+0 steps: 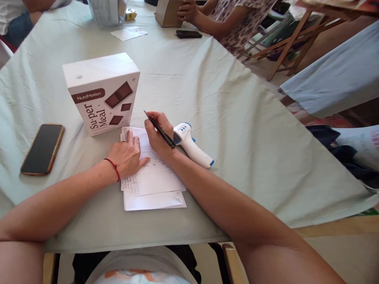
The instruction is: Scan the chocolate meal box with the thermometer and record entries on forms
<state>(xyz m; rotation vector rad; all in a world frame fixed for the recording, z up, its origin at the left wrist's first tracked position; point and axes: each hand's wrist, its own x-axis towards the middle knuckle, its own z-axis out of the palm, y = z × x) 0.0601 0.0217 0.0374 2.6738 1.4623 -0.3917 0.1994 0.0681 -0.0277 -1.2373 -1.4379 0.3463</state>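
Observation:
My right hand (pixel 158 132) grips a black pen (pixel 161 132), its tip pointing up and away from the paper. Under both hands lie sheets of paper (pixel 160 179) with print and handwriting, stacked unevenly. With fingers stretched out, my left hand (pixel 127 154) rests flat on the left side of the sheets; a red string bracelet (pixel 114 169) circles that wrist. Just right of my right hand is a white and blue handheld infrared thermometer (pixel 195 148), partly hidden by the hand. A white NutriMotion box (pixel 103 98) stands upright behind the papers.
A smartphone (pixel 43 150) lies at the left on the pale tablecloth (pixel 251 157). Across the table are a clear container (pixel 108 12), a yellow tape measure (pixel 130 14), a paper slip (pixel 129 33), a dark phone (pixel 188 34) and another person's hand (pixel 188 11) at a cardboard box (pixel 167 14).

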